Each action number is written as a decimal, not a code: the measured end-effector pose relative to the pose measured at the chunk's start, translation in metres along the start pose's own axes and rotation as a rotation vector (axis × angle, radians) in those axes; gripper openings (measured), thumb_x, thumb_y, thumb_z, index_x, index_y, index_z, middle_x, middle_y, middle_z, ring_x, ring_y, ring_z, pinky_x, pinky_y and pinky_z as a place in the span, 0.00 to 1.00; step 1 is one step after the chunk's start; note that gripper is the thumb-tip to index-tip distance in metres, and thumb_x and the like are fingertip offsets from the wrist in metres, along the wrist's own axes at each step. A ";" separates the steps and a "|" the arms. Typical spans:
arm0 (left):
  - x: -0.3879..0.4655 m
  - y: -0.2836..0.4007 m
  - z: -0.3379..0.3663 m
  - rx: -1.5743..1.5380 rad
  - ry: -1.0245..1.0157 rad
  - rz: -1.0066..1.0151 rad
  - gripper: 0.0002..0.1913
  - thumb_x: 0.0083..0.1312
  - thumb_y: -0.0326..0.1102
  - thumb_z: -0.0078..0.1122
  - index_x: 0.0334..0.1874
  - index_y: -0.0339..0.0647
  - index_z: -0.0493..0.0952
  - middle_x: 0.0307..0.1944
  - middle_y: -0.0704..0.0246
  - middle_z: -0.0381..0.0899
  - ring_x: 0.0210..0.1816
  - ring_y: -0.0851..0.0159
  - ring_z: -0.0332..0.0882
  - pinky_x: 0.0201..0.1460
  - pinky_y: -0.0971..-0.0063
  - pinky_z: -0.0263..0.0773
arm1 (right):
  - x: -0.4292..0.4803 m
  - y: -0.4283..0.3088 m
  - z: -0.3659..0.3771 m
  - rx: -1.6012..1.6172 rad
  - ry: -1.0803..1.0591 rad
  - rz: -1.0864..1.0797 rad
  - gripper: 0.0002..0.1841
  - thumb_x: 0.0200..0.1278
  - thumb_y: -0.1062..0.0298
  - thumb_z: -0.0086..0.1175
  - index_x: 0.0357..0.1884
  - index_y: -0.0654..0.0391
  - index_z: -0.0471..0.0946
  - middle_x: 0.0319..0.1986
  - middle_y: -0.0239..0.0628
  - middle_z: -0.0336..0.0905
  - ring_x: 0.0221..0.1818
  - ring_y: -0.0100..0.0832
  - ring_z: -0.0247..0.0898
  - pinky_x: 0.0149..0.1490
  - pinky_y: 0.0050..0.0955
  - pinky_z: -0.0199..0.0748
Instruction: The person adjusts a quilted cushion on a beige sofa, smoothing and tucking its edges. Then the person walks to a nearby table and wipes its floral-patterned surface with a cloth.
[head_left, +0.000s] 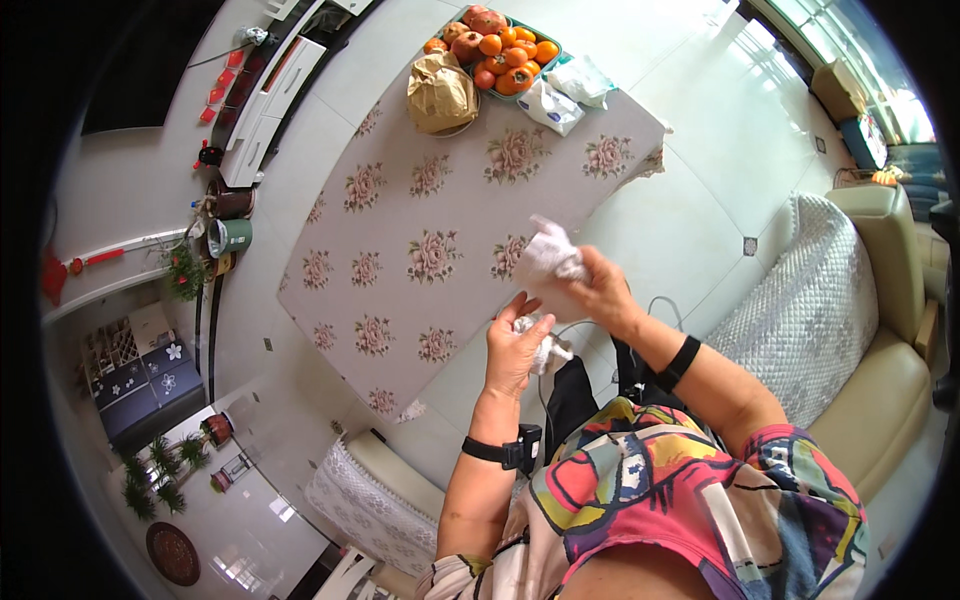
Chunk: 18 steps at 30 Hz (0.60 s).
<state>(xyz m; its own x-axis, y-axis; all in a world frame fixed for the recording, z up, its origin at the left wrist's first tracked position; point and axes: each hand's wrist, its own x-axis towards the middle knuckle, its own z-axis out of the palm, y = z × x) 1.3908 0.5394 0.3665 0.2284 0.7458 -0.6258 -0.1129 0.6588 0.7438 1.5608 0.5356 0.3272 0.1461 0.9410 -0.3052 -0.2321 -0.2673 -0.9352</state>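
Observation:
Both my hands are raised over the near edge of the table (472, 202), which wears a pale cloth with rose prints. My right hand (604, 289) grips a crumpled white cloth (551, 259), blurred at its upper end. Below and to the left, my left hand (512, 349) is closed around a bunched white piece (553, 352), perhaps cloth too; its end sticks out beside the thumb. Whether the two white pieces are joined cannot be told. A black band circles each of my forearms.
At the table's far end are a tray of persimmons and pomegranates (516, 56), a brown paper bag (442, 94) and white plastic packs (551, 107). A sofa with a quilted cover (817, 300) stands at the right, another seat (375, 495) at lower left. A thin cable hangs near my legs.

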 end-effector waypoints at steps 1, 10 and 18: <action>0.004 0.006 0.009 -0.042 -0.042 0.009 0.28 0.59 0.30 0.69 0.60 0.31 0.70 0.49 0.65 0.78 0.43 0.71 0.77 0.46 0.76 0.76 | -0.003 -0.010 0.001 -0.059 -0.071 0.010 0.14 0.60 0.72 0.62 0.46 0.59 0.75 0.36 0.29 0.78 0.41 0.20 0.70 0.47 0.23 0.72; 0.012 0.035 0.053 -0.245 -0.084 -0.055 0.18 0.62 0.30 0.65 0.54 0.36 0.74 0.44 0.67 0.80 0.39 0.69 0.79 0.40 0.73 0.79 | 0.026 -0.055 -0.038 -0.223 -0.284 -0.088 0.19 0.67 0.56 0.56 0.50 0.61 0.76 0.43 0.37 0.78 0.45 0.24 0.72 0.49 0.27 0.72; 0.025 0.042 0.054 -0.398 -0.270 -0.045 0.17 0.66 0.32 0.60 0.56 0.38 0.74 0.46 0.66 0.80 0.40 0.69 0.80 0.37 0.77 0.80 | 0.035 -0.079 -0.069 0.602 -0.513 0.368 0.32 0.67 0.63 0.57 0.69 0.61 0.60 0.59 0.39 0.69 0.59 0.30 0.68 0.63 0.30 0.67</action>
<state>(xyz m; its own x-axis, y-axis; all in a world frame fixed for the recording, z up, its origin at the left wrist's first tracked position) 1.4444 0.5803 0.3947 0.4789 0.6977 -0.5328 -0.4461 0.7161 0.5369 1.6506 0.5748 0.3776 -0.4558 0.8324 -0.3153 -0.6691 -0.5540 -0.4954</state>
